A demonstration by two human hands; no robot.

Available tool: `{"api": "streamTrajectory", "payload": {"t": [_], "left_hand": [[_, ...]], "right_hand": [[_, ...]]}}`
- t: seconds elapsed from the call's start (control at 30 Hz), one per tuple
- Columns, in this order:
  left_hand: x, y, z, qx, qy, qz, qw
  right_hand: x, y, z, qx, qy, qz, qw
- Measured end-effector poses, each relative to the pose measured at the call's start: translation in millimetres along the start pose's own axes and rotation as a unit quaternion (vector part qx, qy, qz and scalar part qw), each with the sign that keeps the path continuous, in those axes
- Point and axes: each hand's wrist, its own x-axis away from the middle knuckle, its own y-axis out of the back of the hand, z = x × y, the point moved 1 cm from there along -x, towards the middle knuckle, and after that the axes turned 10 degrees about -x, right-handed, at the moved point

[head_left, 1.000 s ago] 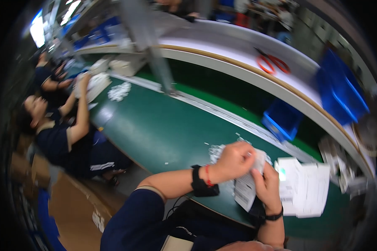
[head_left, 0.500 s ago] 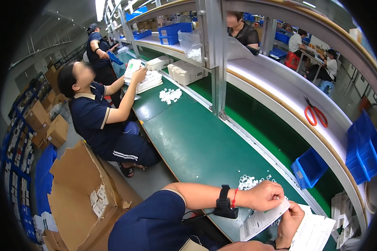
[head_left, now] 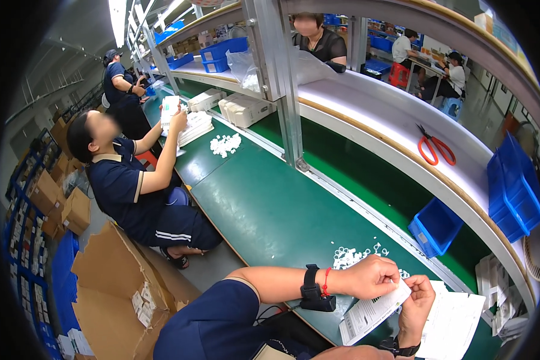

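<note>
A flat white printed packet (head_left: 369, 317) is held at a slant over the near end of the green table. My left hand (head_left: 371, 278) is closed, its thumb and fingers pinched at the packet's upper edge. My right hand (head_left: 416, 303) grips the same packet along its right side, fingertips close to the left ones. Just beyond my hands lies a loose pile of small white plastic clips (head_left: 349, 258), some of them ring-shaped. Beside my right hand rest several flat white printed pieces (head_left: 453, 324), overlapping on the table.
A blue bin (head_left: 436, 227) stands beyond the metal rail; red-handled scissors (head_left: 436, 150) lie on the white shelf. At left sits an open cardboard box (head_left: 105, 300). A co-worker (head_left: 123, 174) holds white packets farther along the table, near another clip pile (head_left: 225, 145).
The view has shifted slightly, so the surroundings appear farther left. Both my hands keep hold of the packet, with the right fingers a little more raised. The co-worker's packets are turned differently.
</note>
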Motion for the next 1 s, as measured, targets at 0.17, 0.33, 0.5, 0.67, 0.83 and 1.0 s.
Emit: {"api": "streamTrajectory", "payload": {"t": [0.17,0.33,0.5,0.67,0.83,1.0], "left_hand": [[3.0,-3.9,1.6,0.001,-0.004,0.006,1.0],[1.7,-6.0,-1.9,-0.026,-0.046,-0.035,0.998],[4.3,-13.2,9.1,0.088,0.011,0.032,0.996],[2.6,-10.1,13.2,0.237,0.147,0.139,0.95],[3.2,-14.5,9.9,0.323,0.168,0.099,0.926],[-0.3,-7.7,12.1,0.319,0.15,0.036,0.935]], "right_hand": [[2.1,-10.8,7.0,-0.024,0.016,0.037,0.999],[2.3,-13.2,7.7,-0.043,0.044,0.046,0.997],[1.9,-7.3,6.7,-0.085,0.067,0.023,0.994],[1.2,-5.0,6.7,-0.076,0.087,-0.013,0.993],[-0.6,-6.8,6.3,-0.027,0.105,-0.096,0.99],[-1.8,-8.6,6.2,-0.072,0.037,-0.056,0.995]]}}
